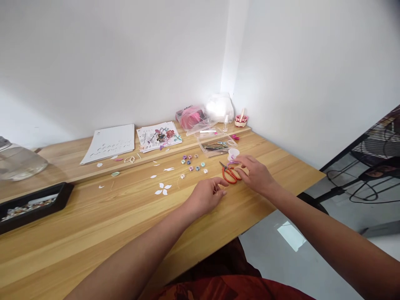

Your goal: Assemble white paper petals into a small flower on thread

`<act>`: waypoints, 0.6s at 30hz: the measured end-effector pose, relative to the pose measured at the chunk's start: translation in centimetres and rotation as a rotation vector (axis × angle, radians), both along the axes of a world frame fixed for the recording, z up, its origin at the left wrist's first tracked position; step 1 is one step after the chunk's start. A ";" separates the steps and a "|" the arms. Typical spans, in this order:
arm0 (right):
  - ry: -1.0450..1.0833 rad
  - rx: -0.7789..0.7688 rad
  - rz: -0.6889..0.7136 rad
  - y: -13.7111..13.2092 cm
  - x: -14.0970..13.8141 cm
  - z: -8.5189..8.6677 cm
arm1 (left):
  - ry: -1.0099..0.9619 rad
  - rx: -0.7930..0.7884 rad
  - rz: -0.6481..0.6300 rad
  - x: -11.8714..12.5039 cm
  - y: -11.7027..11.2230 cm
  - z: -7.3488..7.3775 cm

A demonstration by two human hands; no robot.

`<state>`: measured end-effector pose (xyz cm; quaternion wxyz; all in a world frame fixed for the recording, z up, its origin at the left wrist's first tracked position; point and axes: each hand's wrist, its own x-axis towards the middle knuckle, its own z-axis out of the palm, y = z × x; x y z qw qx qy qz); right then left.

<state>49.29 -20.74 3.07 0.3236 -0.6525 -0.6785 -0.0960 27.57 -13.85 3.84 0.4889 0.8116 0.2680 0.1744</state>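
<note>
Head view: on a light-brown wood-grain table (93,225), the left hand (204,195) lay low over the surface, its fingers curled to a narrow gap with a fine pale strand (217,189) about them; whether they gripped it could not be told. The right hand (256,174) stood just right of it, thumb and forefinger slightly parted beside a thin purple strip (233,163); a grip there could not be made out. Scissors with orange looped handles (224,168) lay between the hands, blades pointing far and left. Small multicoloured round spools (191,168) and white petal-shaped paper pieces (168,187) lay left of the scissors; a clear plastic box (199,144) stood farther off. The near edge slanted beneath both forearms. Wood surface extended from the right hand to the right corner, and leftward toward a black rectangular tray (67,195).
</note>
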 end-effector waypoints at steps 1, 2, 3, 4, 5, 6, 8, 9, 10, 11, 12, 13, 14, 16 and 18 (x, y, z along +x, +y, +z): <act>-0.026 -0.023 0.012 -0.2 -0.2 0.1 | -0.005 0.101 0.009 0.2 0.3 0.3; -0.025 -0.049 -0.005 -0.4 -0.5 0.1 | -0.016 0.187 0.015 0.5 0.5 0.7; 0.002 -0.075 -0.040 -0.7 -0.8 0.1 | -0.029 0.257 0.016 0.8 0.8 1.3; 0.056 -0.096 -0.087 -0.9 -1.0 0.1 | -0.042 0.312 0.012 1.2 1.2 1.9; 0.125 -0.115 -0.132 -1.2 -1.2 0.1 | -0.055 0.355 0.012 1.8 1.6 2.7; 0.197 -0.132 -0.165 -1.4 -1.5 0.1 | -0.058 0.387 -0.003 2.4 2.0 3.4; 0.309 -0.159 -0.192 -1.7 -1.8 0.0 | -0.081 0.406 -0.037 4.0 3.1 4.6; 0.348 -0.165 -0.195 -1.9 -1.8 -0.1 | -0.100 0.380 -0.064 4.9 3.8 4.8; 0.389 -0.166 -0.190 -1.9 -1.8 -0.1 | -0.120 0.339 -0.078 5.8 4.4 4.9; 0.434 -0.161 -0.181 -1.9 -1.8 -0.2 | -0.137 0.291 -0.082 6.7 5.0 4.8; 0.484 -0.152 -0.171 -1.9 -1.7 -0.3 | -0.154 0.239 -0.092 7.5 5.6 4.5; 0.537 -0.142 -0.158 -1.8 -1.5 -0.5 | -0.170 0.180 -0.126 8.4 6.2 4.1; 0.586 -0.134 -0.145 -1.7 -1.3 -0.7 | -0.201 0.118 -0.145 9.1 6.6 3.7; 0.651 -0.128 -0.123 -1.5 -1.0 -1.1 | -0.230 0.054 -0.162 10.5 7.2 2.9; 0.687 -0.135 -0.108 -1.3 -0.7 -1.5 | -0.244 0.000 -0.145 11.6 7.4 2.2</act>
